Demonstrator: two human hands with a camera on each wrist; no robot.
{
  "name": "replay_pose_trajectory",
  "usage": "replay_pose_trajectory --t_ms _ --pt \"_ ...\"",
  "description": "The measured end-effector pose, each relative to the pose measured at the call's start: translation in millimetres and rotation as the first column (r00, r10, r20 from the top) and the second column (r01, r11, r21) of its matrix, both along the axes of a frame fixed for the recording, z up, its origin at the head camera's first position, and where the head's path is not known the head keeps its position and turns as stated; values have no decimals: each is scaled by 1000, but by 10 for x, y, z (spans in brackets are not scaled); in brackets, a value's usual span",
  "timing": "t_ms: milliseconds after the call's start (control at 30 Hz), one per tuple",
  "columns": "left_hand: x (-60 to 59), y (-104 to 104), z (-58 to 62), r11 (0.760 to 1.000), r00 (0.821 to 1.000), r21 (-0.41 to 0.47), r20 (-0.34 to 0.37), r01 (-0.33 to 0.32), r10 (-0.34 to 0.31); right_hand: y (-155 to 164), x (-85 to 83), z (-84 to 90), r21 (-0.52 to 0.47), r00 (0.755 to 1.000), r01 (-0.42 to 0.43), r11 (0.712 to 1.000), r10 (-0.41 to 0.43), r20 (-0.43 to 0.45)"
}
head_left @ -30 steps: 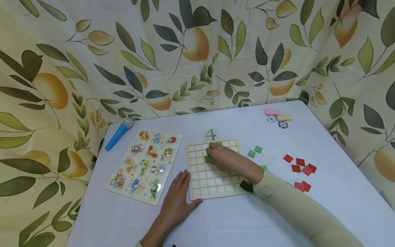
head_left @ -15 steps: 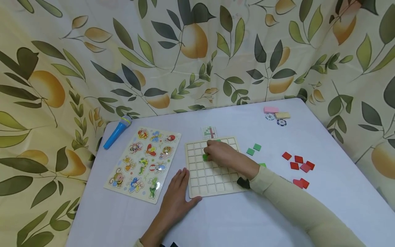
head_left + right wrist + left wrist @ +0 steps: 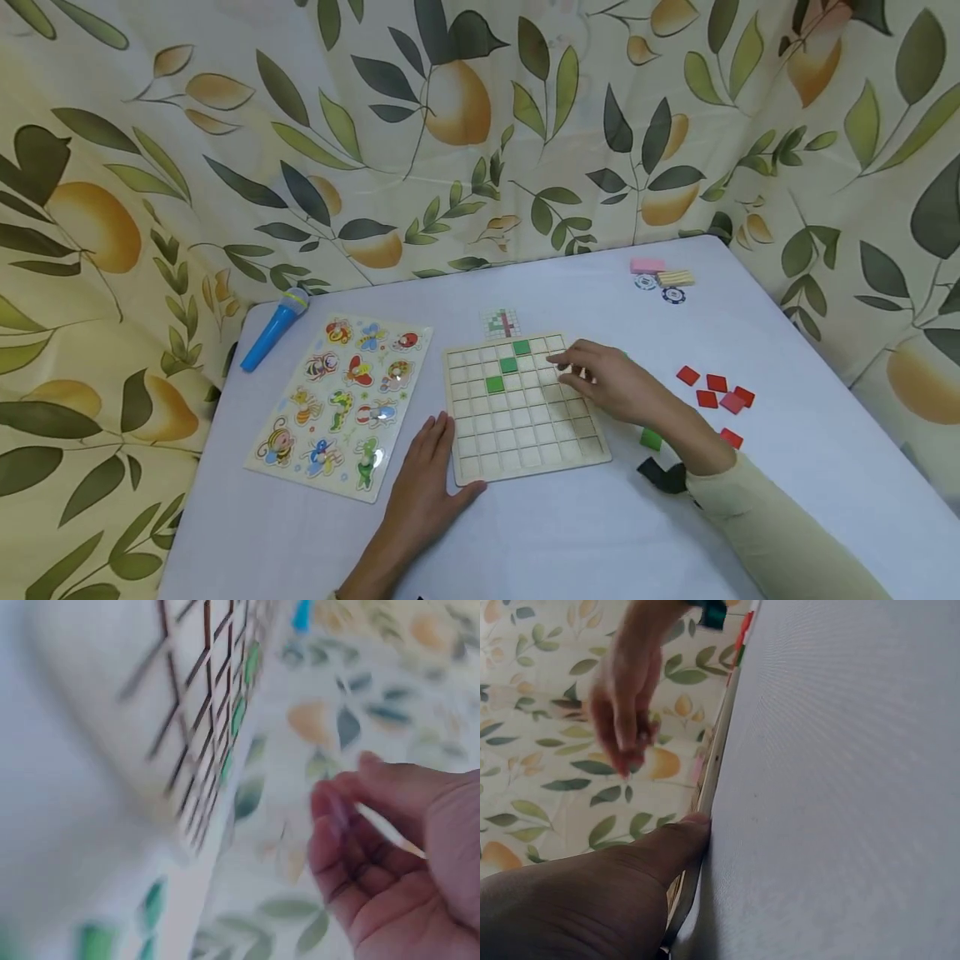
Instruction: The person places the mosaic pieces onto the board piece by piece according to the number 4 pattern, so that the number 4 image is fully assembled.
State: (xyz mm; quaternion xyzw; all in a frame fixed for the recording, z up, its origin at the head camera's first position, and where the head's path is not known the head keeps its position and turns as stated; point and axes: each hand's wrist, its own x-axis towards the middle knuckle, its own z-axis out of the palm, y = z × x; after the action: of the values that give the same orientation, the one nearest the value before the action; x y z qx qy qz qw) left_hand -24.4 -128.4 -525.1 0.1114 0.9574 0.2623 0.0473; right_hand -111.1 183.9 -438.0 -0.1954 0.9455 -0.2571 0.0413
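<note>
A pale square grid board [image 3: 528, 437] lies on the white-covered table, with three green square tiles [image 3: 508, 365] in a diagonal run of its upper cells. My left hand [image 3: 423, 475] rests at the board's lower left corner, fingers along its left side and thumb [image 3: 682, 832] against the near edge. Above the board's right side hovers my right hand [image 3: 618, 387]; its fingers are loosely bent and nothing shows between them in the right wrist view. A loose green tile [image 3: 650, 438] lies below that hand's wrist, and other green ones are mostly hidden behind the hand.
Several red tiles [image 3: 707, 399] are scattered to the right. A small pattern card [image 3: 501, 322] sits beyond the board. On the left are an insect puzzle board [image 3: 352, 400] and a blue toy microphone [image 3: 275, 332]. Poker chips [image 3: 673, 296] and a pink block [image 3: 647, 266] lie far right.
My right hand has lifted off the green tiles and moved right, uncovering all three on the board. The left hand keeps its place at the board's corner.
</note>
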Motion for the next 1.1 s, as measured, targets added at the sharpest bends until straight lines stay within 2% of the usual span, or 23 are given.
replay_pose_trajectory --t_ms 67,167,233,300,400,467,533,633,767,967,1100 --pt "2 -1 9 1000 1000 3 1 2 -2 215 164 -42 -83 997 72 994 -73 -8" --pt "-2 -7 28 1000 1000 4 5 2 -2 478 424 -142 -203 983 181 962 -181 18" --pt "-10 -10 48 1000 1000 4 4 2 -2 612 580 -215 -283 965 259 923 -255 53" --pt "-19 -14 62 1000 1000 5 -4 6 -6 715 712 -282 -360 942 334 871 -320 100" --pt "-19 -14 76 1000 1000 14 5 5 -5 824 859 -371 -444 915 400 802 -375 148" --pt "-9 -10 74 1000 1000 19 20 0 -1 868 923 -417 -457 907 418 785 -386 165" --pt "3 -2 70 1000 999 27 40 -8 7 897 968 -449 -421 900 435 796 -405 164" --pt "10 11 60 999 999 38 47 -9 7 920 1004 -474 -295 884 468 833 -449 132" --pt "-2 9 54 999 999 47 35 -6 4 924 982 -490 -136 886 462 877 -450 108" --pt "3 5 45 999 999 45 38 -5 4 944 971 -522 -44 899 414 909 -400 178" --pt "8 3 34 999 999 39 44 -9 7 975 992 -555 -20 915 374 927 -366 168"
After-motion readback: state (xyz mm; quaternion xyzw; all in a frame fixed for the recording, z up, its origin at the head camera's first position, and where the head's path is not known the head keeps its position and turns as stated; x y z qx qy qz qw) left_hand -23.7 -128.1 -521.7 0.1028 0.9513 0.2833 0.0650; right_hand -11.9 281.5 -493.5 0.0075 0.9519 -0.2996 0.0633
